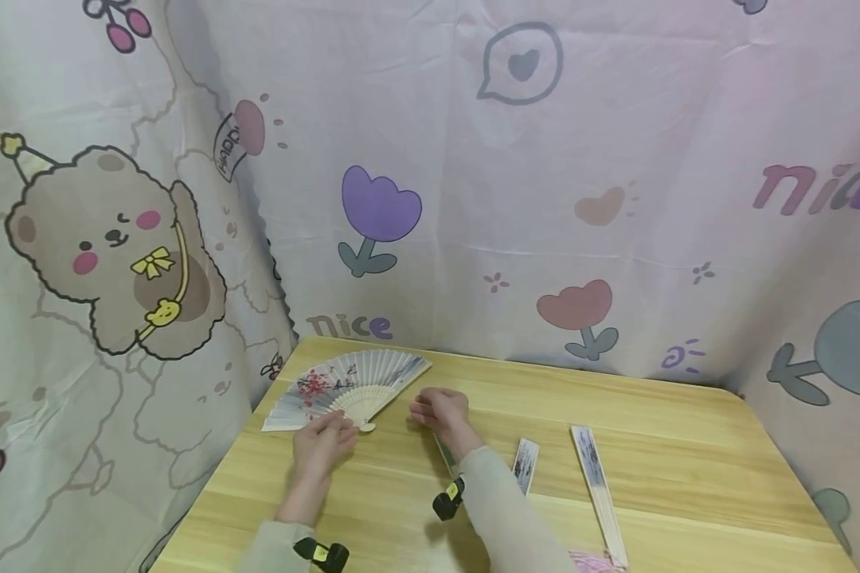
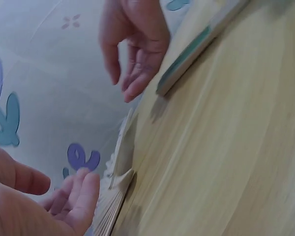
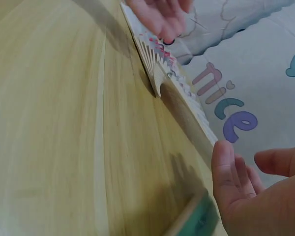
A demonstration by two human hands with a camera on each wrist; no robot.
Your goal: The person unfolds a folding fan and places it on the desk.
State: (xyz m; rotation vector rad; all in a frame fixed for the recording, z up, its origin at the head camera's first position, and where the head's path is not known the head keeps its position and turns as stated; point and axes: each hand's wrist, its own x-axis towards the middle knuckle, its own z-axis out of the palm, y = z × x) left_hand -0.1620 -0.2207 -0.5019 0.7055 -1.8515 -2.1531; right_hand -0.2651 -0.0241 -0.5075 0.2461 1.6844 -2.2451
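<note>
A spread folding fan [image 1: 354,382] with red blossoms and pale wooden ribs lies at the table's far left. My left hand [image 1: 321,442] hovers by its pivot end, fingers loosely bent with nothing in them. To the right of the fan, my right hand [image 1: 442,414] hangs over the table, its fingers relaxed and holding nothing. Below that hand lies a folded fan with a green face [image 3: 199,219], partly hidden by the right forearm in the head view. Both hands show apart from the spread fan in the left wrist view, where its ribs [image 2: 110,206] stand edge-on.
Two more folded fans lie to the right: a short visible piece [image 1: 525,465] beside the right sleeve and a full one [image 1: 598,493] with a pink tassel [image 1: 591,562]. The wooden table [image 1: 659,422] meets printed curtains [image 1: 466,159] at the back and sides.
</note>
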